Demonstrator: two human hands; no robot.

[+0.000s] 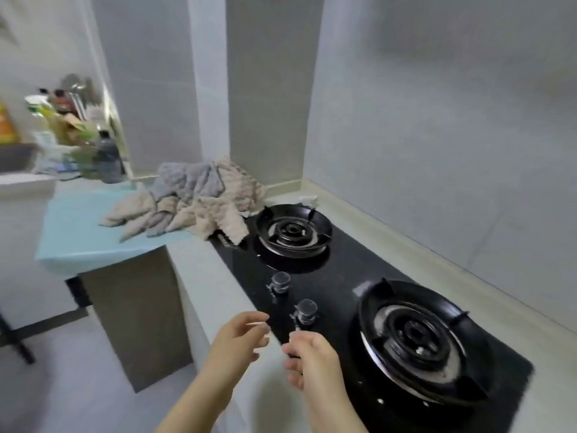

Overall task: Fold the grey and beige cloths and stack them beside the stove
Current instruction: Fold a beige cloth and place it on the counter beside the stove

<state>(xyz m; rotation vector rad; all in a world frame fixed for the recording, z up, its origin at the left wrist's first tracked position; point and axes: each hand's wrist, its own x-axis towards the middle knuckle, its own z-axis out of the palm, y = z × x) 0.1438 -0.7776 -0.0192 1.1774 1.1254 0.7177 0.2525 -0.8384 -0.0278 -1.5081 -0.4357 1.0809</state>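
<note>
The cloths (193, 204) lie heaped on the worktop (78, 232), left of the stove (337, 276).

Dim, soft light; blurred, warped edges.

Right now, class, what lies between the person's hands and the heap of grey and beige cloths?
The head view shows the near knob and the far knob on the black hob, between the left hand, the right hand and the cloths.

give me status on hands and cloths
Left hand, right hand empty. Grey cloths and beige cloths heaped unfolded, one beige corner over stove. Nothing blocking reach.
</note>
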